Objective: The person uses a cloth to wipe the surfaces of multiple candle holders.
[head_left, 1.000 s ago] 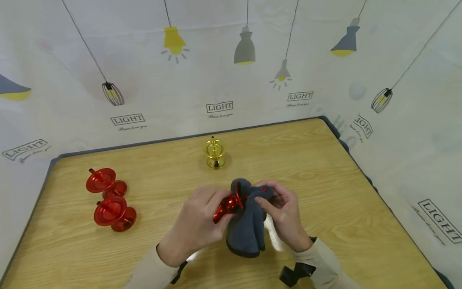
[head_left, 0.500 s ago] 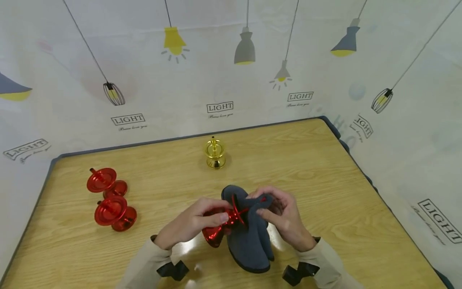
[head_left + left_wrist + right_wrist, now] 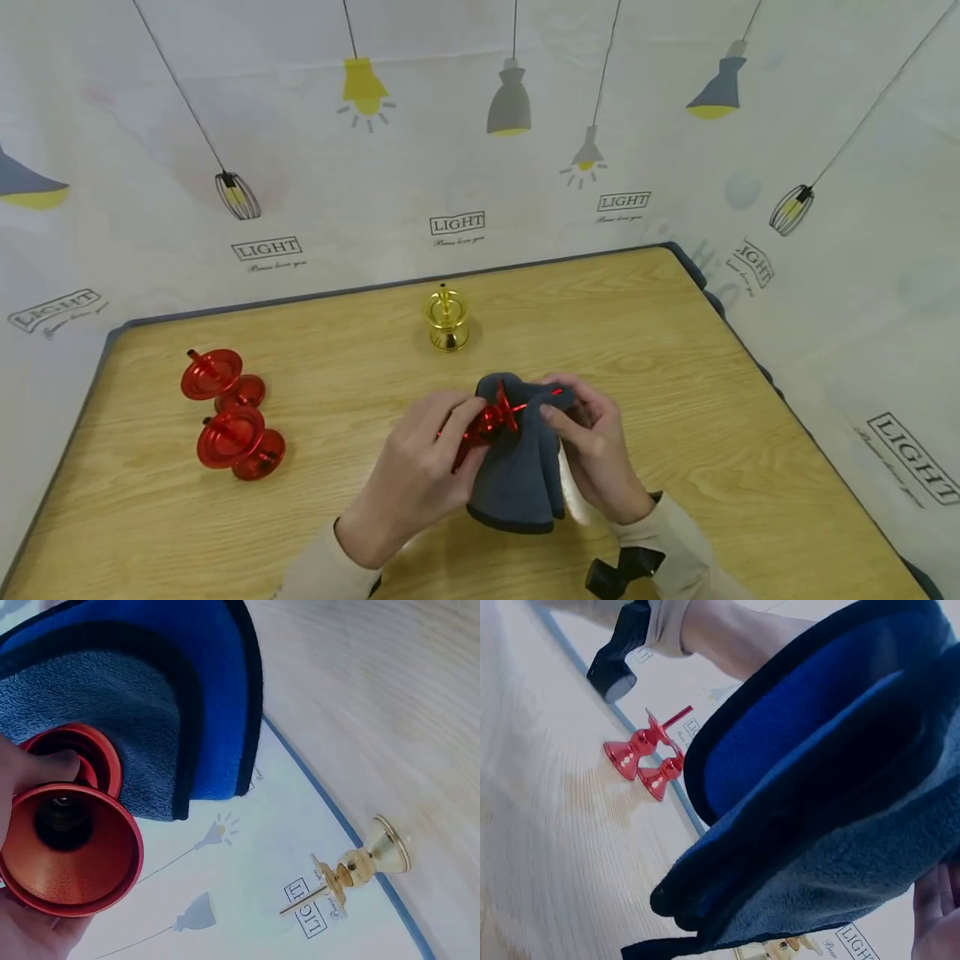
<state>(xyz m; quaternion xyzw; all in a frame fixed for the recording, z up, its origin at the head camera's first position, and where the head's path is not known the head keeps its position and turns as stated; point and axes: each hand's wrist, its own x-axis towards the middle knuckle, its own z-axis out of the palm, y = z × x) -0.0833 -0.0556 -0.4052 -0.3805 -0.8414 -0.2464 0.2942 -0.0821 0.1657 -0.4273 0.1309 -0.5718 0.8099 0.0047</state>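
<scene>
My left hand (image 3: 420, 458) grips a shiny red candle holder (image 3: 491, 421) by its stem and base. In the left wrist view its hollow, flared base (image 3: 67, 862) faces the camera. The holder lies tilted, its dish and thin spike pointing right. With thumb and fingers, my right hand (image 3: 596, 442) pinches a grey-blue cloth (image 3: 513, 487) around the spike, part of which shows red through the fold. The cloth hangs down in front of the hands; the right wrist view shows its bright blue inner face (image 3: 769, 750) and black edging.
At the left of the wooden table (image 3: 337, 358) two red candle holders, one at the back (image 3: 212, 373) and one nearer (image 3: 232, 437), stand close together. A gold candle holder (image 3: 447, 321) stands beyond the hands. A printed white backdrop (image 3: 375, 158) rises behind the table edge.
My left hand has turned over and back, swinging the red candle holder's base down and then up again. The right hand keeps its pinch on the cloth, which shifts with it.
</scene>
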